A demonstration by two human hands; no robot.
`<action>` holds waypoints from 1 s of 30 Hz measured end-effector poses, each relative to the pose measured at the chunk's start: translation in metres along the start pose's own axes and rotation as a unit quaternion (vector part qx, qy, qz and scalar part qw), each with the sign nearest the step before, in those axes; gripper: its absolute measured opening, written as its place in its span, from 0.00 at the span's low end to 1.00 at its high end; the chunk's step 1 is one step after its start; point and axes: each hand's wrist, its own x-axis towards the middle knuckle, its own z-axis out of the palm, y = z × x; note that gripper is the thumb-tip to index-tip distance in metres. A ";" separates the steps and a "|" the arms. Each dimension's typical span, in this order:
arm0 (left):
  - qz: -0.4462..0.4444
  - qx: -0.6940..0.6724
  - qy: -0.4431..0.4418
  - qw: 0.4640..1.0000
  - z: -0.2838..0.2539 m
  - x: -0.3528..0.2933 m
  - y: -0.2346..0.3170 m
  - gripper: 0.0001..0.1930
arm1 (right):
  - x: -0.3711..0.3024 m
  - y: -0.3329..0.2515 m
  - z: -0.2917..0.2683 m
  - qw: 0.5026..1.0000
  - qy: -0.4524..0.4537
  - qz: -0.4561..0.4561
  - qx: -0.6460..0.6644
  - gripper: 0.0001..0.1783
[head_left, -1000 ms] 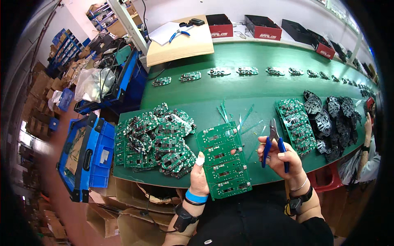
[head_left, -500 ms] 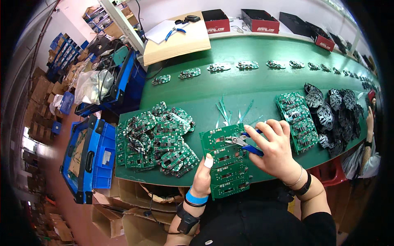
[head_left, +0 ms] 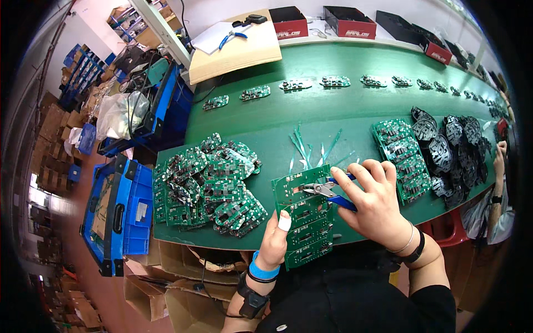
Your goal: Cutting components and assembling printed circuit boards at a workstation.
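lower centre: left hand (head_left: 272, 244) clamped on left edge of flat, slotted green circuit panel (head_left: 302, 225), fingers behind it hidden | centre: panel; right hand (head_left: 372, 205) closed round blue-handled metal cutters (head_left: 326, 191), tip contact unclear | mid-left: jumbled board heap (head_left: 208, 188) | right: curved black shells (head_left: 444, 150) | top: board row (head_left: 295, 85), blurring rightward

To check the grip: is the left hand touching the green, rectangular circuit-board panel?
Touching. The head view shows the left hand holding the green panel, its thumb over the panel's left edge.
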 end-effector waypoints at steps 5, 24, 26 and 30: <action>0.006 0.039 0.009 0.999 -0.003 0.000 -0.002 0.26 | -0.001 0.003 0.002 1.000 -0.018 -0.003 0.000 0.32; -0.014 -0.028 0.014 0.999 0.000 0.000 0.001 0.28 | -0.003 0.007 0.014 0.998 0.036 -0.018 0.042 0.30; -0.029 -0.048 0.026 0.998 -0.004 -0.001 0.001 0.30 | -0.002 0.011 0.013 0.994 0.085 0.009 0.064 0.28; -0.046 -0.411 0.010 0.911 -0.029 -0.003 -0.004 0.31 | -0.010 0.014 0.004 0.997 0.018 0.033 0.066 0.27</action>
